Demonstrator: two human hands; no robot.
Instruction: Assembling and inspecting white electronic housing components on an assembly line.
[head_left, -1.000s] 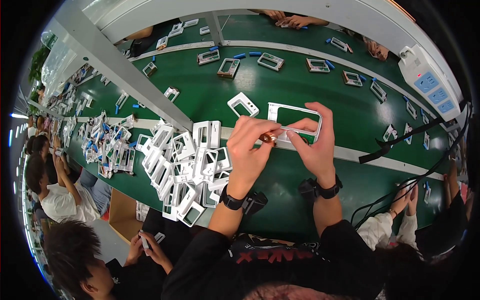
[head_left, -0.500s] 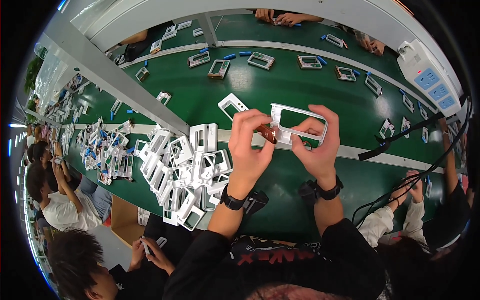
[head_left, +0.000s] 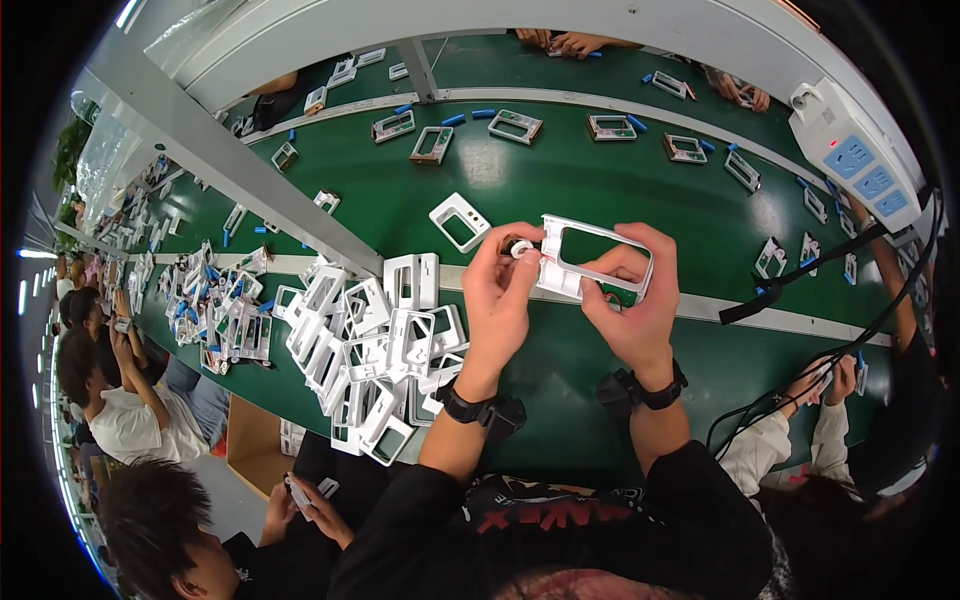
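A worker at a green conveyor belt [head_left: 560, 190] is holding a white rectangular plastic frame [head_left: 592, 262] up above the belt, its long axis running roughly left to right and tipping slightly down toward the right, its open window facing up toward the camera. The right hand [head_left: 632, 315] is gripping the frame's right end, thumb lying across the near edge and fingers curled around the far side. The left hand [head_left: 497, 300] is closing its fingertips on a small round white part [head_left: 520, 251] and pressing it against the frame's left end. Just beyond the hands one single white frame [head_left: 459, 221] is lying flat on the belt, set at a slant. To the worker's left a loose heap of white frames [head_left: 375, 345], too many and too tangled to count, is crowding the near edge of the belt; nothing is lying between the hands and this heap. Farther up the belt about six frames with darker inserts are lying in a spaced row, among them one [head_left: 515, 126] near the middle, with small blue pieces [head_left: 455, 119] scattered between them. A white power strip [head_left: 850, 150] is hanging at the upper right, and black cables [head_left: 800, 280] are trailing down from it across the belt. Other people are sitting at the line on the left.
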